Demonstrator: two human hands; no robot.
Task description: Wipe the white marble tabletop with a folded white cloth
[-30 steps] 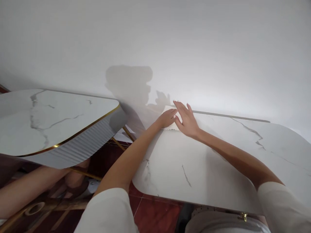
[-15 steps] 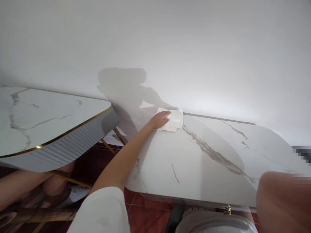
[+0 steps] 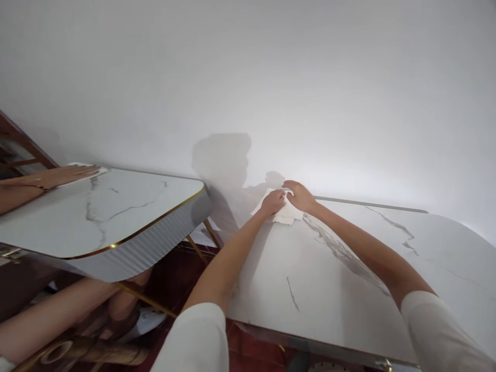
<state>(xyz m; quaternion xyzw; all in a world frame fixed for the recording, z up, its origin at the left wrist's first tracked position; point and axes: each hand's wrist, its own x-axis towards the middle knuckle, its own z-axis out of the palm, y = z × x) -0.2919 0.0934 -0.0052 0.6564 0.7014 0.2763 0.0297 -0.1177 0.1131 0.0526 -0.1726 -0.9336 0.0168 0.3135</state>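
A white cloth point(image 3: 289, 213) lies near the wall-side left corner of a white marble-patterned tabletop point(image 3: 321, 289). My left hand point(image 3: 273, 202) rests on the cloth with its fingers curled onto it. Close beside it, my right hand point(image 3: 301, 196) arches over the cloth's far edge. A gap shows between its thumb and bent fingers, and I see nothing held in it. Part of the cloth is hidden under both hands.
A second marble-patterned table point(image 3: 127, 206) with gold trim and ribbed sides stands at left. Another person's hand point(image 3: 70, 175) lies flat on a white cloth there. The white wall point(image 3: 349, 103) borders both tables. Red floor point(image 3: 251, 346) shows below.
My right hand has come from the right edge to the cloth beside my left hand. My left fingers have curled. The view has shifted left, bringing in the other person's hand.
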